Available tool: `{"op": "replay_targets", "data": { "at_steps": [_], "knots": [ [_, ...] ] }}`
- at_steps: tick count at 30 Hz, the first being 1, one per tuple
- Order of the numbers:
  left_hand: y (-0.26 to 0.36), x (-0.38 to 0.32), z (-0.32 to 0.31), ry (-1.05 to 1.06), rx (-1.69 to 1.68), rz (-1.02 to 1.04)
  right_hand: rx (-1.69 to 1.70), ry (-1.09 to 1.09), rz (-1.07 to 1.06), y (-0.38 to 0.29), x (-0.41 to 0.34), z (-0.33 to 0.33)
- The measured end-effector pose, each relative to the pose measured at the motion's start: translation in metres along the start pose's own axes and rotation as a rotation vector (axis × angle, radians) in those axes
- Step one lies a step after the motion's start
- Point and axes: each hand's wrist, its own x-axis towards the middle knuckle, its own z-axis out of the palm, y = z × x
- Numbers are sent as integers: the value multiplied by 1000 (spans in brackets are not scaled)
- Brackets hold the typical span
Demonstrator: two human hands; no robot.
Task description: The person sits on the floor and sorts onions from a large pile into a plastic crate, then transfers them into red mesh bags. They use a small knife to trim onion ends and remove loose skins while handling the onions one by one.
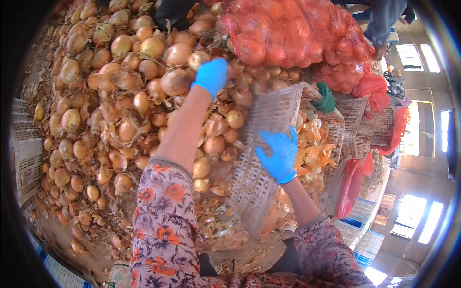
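Observation:
A large heap of yellow onions (126, 127) with loose dry skins lies before me. My left hand (212, 76), in a blue glove, reaches over the heap beside an onion (198, 59); its fingers are curled and partly hidden, so whether it grips anything is unclear. My right hand (277, 153), also blue-gloved, has its fingers spread over the edge of a tilted, dirty white plastic crate (252, 162). Nothing shows in its grasp. Onion skins (311, 144) lie right of that hand. Green netting (325, 98) is wrapped on the crate's upper rim.
Full red mesh sacks of onions (277, 32) lie at the top right. More crates (351, 115) and a red-rimmed round container (349, 189) are on the right. Another white crate (27, 151) stands at far left. Parts of other people show along the top.

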Motion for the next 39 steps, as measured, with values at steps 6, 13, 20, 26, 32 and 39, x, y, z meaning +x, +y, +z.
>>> {"op": "replay_targets", "data": {
  "at_steps": [6,13,20,26,32,39],
  "knots": [
    [6,-47,-3,159,9,-350,9,19,-11,-3,4,-1],
    [2,-50,-14,315,-548,-486,-20,13,-28,-4,4,1],
    [-6,-3,-8,164,-133,-515,-22,-1,-40,-3,5,-2],
    [-17,33,-7,209,-179,-451,-14,-32,-9,-5,6,-2],
    [-17,23,-9,13,-1033,-532,-16,-48,-5,-4,6,-1],
    [-6,-10,-23,-31,-1405,-407,-20,-56,2,-6,6,-4]
  ]
}}
